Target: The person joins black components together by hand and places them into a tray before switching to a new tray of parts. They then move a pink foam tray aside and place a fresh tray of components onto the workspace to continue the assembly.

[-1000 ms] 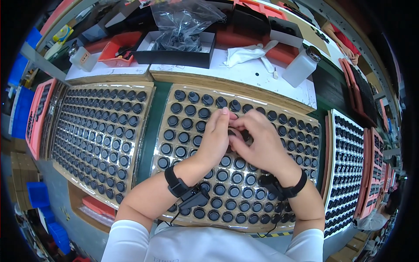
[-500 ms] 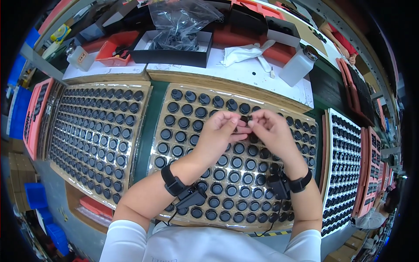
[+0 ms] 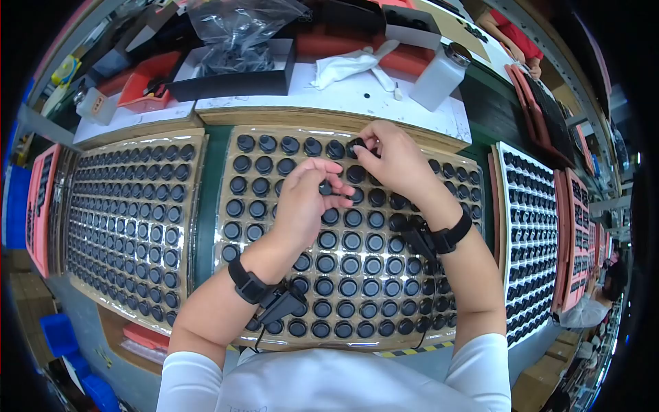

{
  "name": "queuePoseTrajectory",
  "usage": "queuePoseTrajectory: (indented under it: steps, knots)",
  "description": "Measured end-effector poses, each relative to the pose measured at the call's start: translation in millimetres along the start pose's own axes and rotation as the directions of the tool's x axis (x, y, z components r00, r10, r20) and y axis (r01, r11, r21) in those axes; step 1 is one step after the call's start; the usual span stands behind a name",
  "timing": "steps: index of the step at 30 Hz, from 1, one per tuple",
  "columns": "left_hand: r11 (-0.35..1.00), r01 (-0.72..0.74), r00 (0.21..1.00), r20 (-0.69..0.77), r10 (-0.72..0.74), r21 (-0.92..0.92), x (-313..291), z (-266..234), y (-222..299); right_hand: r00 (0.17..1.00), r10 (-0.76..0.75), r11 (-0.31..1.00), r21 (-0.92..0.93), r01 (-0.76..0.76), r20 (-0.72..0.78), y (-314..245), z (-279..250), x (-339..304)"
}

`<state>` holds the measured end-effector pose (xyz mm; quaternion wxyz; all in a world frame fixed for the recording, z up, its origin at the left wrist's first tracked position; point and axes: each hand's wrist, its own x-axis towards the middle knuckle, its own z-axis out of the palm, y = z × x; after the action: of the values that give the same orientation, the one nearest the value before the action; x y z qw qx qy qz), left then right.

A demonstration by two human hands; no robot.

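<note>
My right hand [image 3: 388, 156] is closed over the back row of the middle tray [image 3: 225, 199], its fingertips on a black round cap-like part [image 3: 355, 146]. Just left of it and nearer to me, my left hand [image 3: 307, 199] hovers over the tray with loosely curled fingers spread apart. A dark round piece [image 3: 325, 187] shows between those fingers; I cannot tell whether it lies in the hand or in the tray below. Rows of similar black parts [image 3: 326, 264] fill the clear-plastic-covered brown tray. Several in the back row have narrower, raised tops. Both wrists wear black straps with small devices.
Another tray of black parts [image 3: 130, 226] lies left, a white one [image 3: 528, 240] right. Behind, a raised white shelf [image 3: 302, 103] bears a black box [image 3: 233, 88] with a plastic bag, white gloves [image 3: 343, 67], a dispenser bottle [image 3: 439, 75] and an orange bin [image 3: 144, 82]. A co-worker's arms [image 3: 511, 44] show far right.
My hands were together over the tray and have parted. The right moved back and left to the back row; the left drew slightly left, its fingers loosening. The whole view has shifted.
</note>
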<state>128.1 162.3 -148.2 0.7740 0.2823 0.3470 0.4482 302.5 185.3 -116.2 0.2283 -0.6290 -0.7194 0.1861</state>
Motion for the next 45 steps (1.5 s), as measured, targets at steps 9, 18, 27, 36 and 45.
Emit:
queuePoseTrajectory:
  steps: [9, 18, 27, 36, 45]
  knots:
    - [0.992, 0.034, 0.994, 0.098, -0.046, 0.122, -9.3, 9.3, 7.0, 0.999, 0.001, 0.498, 0.867, 0.028, -0.032, -29.1, -10.9, -60.0]
    - [0.996, 0.021, 0.943, 0.33, -0.049, 0.09, -23.8, 7.2, 27.9, 0.884, -0.409, 0.88, 0.157, 0.448, -0.228, -41.5, -32.6, -64.3]
    - [0.929, -0.328, 0.854, 0.474, 0.214, 0.172, -37.5, 19.4, 37.2, 0.984, -0.123, 0.479, 0.86, 0.176, -0.132, -47.1, -28.5, -70.1]
    - [0.901, -0.407, 0.805, 0.525, 0.275, 0.151, -47.4, 27.1, 42.1, 0.996, -0.041, -0.044, 0.996, -0.076, 0.074, -54.7, -41.3, -75.6]
    - [0.855, -0.455, 0.809, 0.515, 0.282, 0.247, -47.7, 20.8, 42.8, 0.98, -0.084, -0.274, 0.941, -0.196, 0.179, -51.9, -44.0, -74.2]
